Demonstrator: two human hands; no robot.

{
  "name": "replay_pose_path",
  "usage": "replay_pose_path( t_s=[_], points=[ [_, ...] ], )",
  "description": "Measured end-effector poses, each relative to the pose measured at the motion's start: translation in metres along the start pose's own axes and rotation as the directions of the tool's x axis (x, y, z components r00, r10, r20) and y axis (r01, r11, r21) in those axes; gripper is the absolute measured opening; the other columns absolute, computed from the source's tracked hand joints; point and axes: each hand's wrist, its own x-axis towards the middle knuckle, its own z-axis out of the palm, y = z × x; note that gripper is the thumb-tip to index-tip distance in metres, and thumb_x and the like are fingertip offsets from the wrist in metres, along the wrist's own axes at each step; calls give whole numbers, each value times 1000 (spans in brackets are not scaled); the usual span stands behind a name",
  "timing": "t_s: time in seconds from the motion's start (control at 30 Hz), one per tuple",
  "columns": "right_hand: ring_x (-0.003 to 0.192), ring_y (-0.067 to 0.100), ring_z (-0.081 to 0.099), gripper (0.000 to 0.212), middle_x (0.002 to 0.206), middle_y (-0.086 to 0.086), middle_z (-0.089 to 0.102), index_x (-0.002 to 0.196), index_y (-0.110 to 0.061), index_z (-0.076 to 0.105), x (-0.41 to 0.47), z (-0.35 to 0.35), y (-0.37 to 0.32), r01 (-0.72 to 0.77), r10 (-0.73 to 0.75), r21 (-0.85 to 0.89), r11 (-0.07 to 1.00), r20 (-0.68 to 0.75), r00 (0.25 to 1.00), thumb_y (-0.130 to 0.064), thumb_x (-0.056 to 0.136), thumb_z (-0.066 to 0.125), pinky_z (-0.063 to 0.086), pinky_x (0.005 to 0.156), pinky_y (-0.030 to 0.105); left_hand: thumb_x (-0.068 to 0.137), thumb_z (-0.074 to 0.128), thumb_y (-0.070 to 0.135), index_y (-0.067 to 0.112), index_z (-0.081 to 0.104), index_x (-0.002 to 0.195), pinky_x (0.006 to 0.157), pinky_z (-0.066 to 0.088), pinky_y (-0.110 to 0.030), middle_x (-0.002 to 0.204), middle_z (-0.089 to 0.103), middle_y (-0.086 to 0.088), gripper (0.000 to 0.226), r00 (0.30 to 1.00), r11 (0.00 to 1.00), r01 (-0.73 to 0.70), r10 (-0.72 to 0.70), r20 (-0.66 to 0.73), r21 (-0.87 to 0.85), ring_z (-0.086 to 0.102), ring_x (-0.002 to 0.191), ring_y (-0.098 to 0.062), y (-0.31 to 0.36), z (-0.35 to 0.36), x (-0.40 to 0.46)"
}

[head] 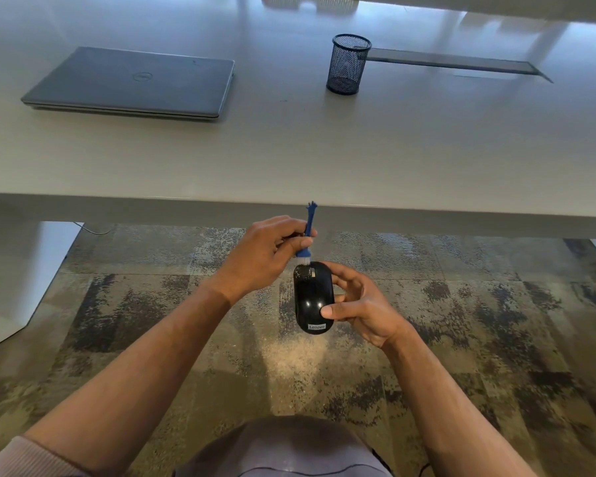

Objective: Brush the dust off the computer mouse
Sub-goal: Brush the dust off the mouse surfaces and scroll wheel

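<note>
The left hand (267, 251) pinches a small blue-handled brush (306, 241), pale bristles down on the far end of the glossy black computer mouse (313, 297). The right hand (356, 304) grips the mouse in the air over the carpet, near the desk (289, 160) edge, probably so dust falls clear. Fingers hide the brush's middle.

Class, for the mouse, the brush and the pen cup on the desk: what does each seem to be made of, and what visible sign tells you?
Mouse: likely glossy black plastic; sharp light reflections on its shell.
Brush: blue handle looks like matte plastic; pale bristles, fibre unclear.
Pen cup: dark wire mesh, probably metal; you can see through its wall.
</note>
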Motion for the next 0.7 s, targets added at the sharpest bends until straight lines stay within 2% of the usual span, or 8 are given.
replay_pose_path(
  t_s=[0.17, 0.3, 0.43, 0.6, 0.7],
  points=[
    [98, 37, 70, 87, 131, 13, 64, 138, -8, 54, 1, 3, -2, -1, 1, 10, 1000, 2, 1000, -2, 57, 85, 51, 91, 65, 95, 58, 22, 19, 68, 109, 81, 47, -13, 100, 64, 8, 18, 998, 998, -51, 50, 37, 27, 61, 90, -2, 5, 8, 3],
    [97, 36, 71, 83, 128, 10, 67, 136, -8, 56, -2, 2, -3, 2, -2, 13, 1000, 6, 1000, 1, 57, 83, 56, 88, 58, 95, 58, 22, 19, 68, 109, 77, 46, -12, 95, 62, 9, 17, 998, 996, -45, 41, 51, 76, 59, 86, -1, -4, 6, 1],
    [97, 34, 71, 74, 124, 6, 69, 132, -10, 59, -4, 1, -3, -1, 1, 1, 1000, -7, 1000, 11, 63, 76, 57, 86, 54, 95, 58, 22, 19, 68, 110, 76, 43, -6, 95, 61, 12, 18, 998, 995, -15, 9, 54, 100, 58, 86, 5, -10, 1, -1],
    [97, 35, 71, 83, 129, 9, 67, 136, -9, 56, 0, 3, -1, -15, 15, 10, 1000, -8, 1000, 0, 58, 84, 54, 88, 60, 95, 58, 23, 18, 67, 110, 81, 47, -10, 102, 65, 5, 19, 1000, 998, -21, 20, 10, 58, 62, 91, -3, -1, 2, 1],
    [97, 35, 71, 81, 131, 12, 65, 137, -9, 56, 2, 4, 0, -16, 17, 9, 1000, -12, 1000, 7, 62, 81, 51, 91, 63, 95, 57, 23, 19, 68, 110, 80, 46, -12, 100, 63, 9, 19, 998, 997, -47, 45, 38, 53, 60, 90, -1, 6, 8, 2]
  ],
)
